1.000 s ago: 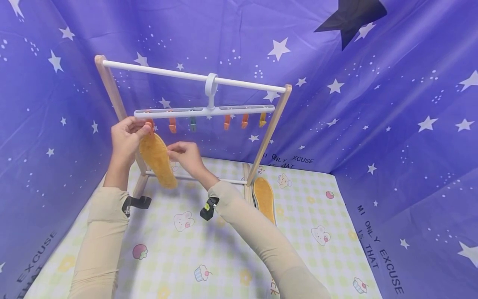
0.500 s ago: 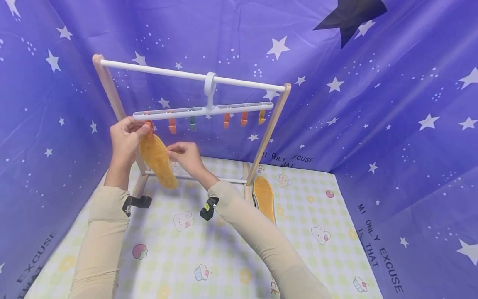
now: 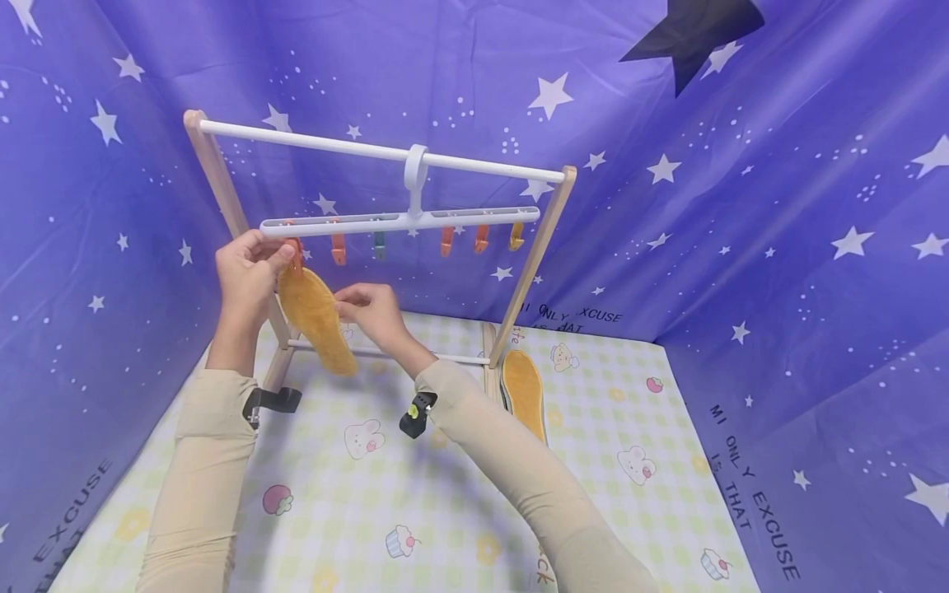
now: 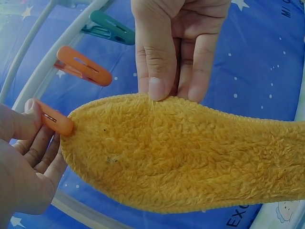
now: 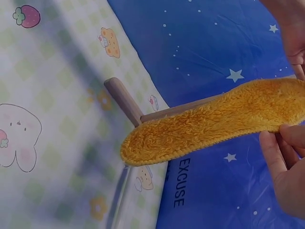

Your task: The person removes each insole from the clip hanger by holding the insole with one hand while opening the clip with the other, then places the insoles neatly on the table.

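A fuzzy yellow insole (image 3: 315, 317) hangs below the left end of a white hanger (image 3: 341, 225). My left hand (image 3: 248, 272) pinches an orange clip (image 4: 56, 121) whose tip meets the insole's upper end, as the left wrist view shows. With thumb and fingers my right hand (image 3: 374, 313) pinches the insole's right edge, a little below its top. The right wrist view shows the insole (image 5: 205, 121) slanting down, its lower end free. More clips hang along the hanger, among them another orange clip (image 4: 85, 66) and a green clip (image 4: 112, 27).
The hanger hooks over the white top bar (image 3: 304, 142) of a wooden-legged rack (image 3: 535, 268). A second yellow insole (image 3: 525, 395) lies on the checked cloth (image 3: 593, 502) by the rack's right foot. Purple star-printed curtains (image 3: 778, 206) enclose the sides and back.
The hanger and the upper end of the insole shift very slightly, and the insole's lower end swings a little to the right. Both hands keep their grips.
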`<state>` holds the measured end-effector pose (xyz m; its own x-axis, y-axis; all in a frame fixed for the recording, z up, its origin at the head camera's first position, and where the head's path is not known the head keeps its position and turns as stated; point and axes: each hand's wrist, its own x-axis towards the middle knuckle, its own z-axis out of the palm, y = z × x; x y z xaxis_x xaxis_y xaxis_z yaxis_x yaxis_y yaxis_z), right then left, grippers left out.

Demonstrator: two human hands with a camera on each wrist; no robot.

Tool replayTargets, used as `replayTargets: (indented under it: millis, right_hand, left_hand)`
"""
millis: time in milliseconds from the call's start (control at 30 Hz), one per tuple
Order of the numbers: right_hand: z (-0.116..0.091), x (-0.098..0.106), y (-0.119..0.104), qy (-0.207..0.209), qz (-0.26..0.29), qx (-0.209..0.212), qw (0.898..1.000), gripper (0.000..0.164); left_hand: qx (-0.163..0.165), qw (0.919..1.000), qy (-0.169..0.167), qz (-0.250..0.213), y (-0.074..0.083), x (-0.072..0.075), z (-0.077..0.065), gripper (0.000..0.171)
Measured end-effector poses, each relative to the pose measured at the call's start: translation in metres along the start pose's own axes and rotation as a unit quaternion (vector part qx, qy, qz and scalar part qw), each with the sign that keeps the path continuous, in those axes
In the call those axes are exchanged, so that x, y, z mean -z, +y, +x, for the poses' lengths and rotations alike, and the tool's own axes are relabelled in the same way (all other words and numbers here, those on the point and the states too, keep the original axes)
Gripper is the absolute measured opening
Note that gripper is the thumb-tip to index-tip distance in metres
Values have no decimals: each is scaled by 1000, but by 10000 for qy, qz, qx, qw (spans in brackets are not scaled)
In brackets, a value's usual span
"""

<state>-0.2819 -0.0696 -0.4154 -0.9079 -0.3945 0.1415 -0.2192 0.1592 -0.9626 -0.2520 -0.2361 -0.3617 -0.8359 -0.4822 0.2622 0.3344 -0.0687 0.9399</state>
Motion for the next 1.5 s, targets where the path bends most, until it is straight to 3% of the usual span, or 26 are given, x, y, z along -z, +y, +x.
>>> replayTargets:
  millis: [167,367,667,1067,1500]
  right_hand:
    - [0,3,1,-15,-34,-7,10000,12]
    - [-1,11,1,2,-24,-74,10000,12]
    - [-3,36,1,-75,46,-56,9999,14]
    - [-19,93,-14,-27,893,-42,9960,19]
    - [-59,169,-23,-92,1073,247,9939,12]
  left_hand:
    - [-14,9998,43,169,-1,0,0,39]
    - [-25,10000,58,35,-3,0,1,36]
    - [-73,9999,34,79,-2,2,0,35]
    - [-97,9996,-176,-210,-2,7,0,38]
    - [-375,9971,-528,-409,-4,12,-3,33]
